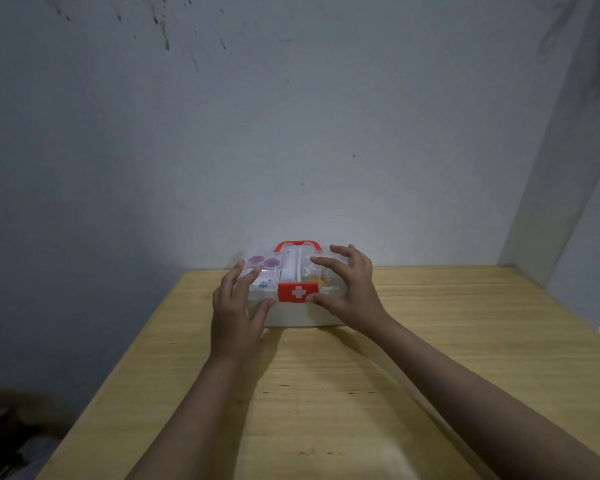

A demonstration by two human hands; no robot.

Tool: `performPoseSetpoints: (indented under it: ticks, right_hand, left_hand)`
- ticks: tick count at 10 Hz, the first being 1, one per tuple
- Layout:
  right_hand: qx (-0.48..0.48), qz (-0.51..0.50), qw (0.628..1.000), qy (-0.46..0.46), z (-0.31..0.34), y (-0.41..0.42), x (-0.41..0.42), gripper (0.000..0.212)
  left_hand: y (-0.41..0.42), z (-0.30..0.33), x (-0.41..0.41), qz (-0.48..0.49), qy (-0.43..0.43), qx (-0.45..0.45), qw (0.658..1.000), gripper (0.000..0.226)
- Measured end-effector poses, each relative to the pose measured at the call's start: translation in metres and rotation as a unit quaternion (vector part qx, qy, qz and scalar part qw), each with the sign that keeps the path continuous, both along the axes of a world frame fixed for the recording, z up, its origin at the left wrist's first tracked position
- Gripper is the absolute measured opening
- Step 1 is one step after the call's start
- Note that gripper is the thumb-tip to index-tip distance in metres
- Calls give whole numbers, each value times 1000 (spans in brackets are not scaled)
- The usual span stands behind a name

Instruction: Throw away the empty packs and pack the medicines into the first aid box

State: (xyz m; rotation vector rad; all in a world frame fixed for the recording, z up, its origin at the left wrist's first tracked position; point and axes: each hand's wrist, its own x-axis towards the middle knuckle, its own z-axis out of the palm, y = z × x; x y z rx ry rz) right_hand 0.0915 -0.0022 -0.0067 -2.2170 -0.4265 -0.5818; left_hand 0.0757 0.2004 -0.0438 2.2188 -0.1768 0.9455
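Observation:
A clear plastic first aid box with a red handle and a red latch bearing a white cross stands at the far side of the wooden table, against the wall. Its lid is down. Through the lid I see medicines: two purple round caps, a white tube and a yellowish item. My left hand rests on the box's left side, fingers spread over the lid, thumb near the latch. My right hand lies on the right side, thumb at the latch's right edge.
A grey wall rises directly behind the box, and a wall corner stands at the right. The table's left edge drops to a dark floor area with dim clutter at the lower left.

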Motion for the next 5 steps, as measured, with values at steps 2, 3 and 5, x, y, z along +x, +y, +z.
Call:
performPoseSetpoints:
  ticks: [2,3,5]
  right_hand:
    - [1,-14,1000,24,6,-1,37,61]
    - [5,-12,999,35,7,-5,50,62]
    - [-35,0,998,52,9,-10,52,69]
  left_hand:
    - [-10,15,36,-8,40,-30,999,56]
    - [-16,18,44,4,45,-30,999,54]
    - [-17,21,43,-6,60,-45,997,59]
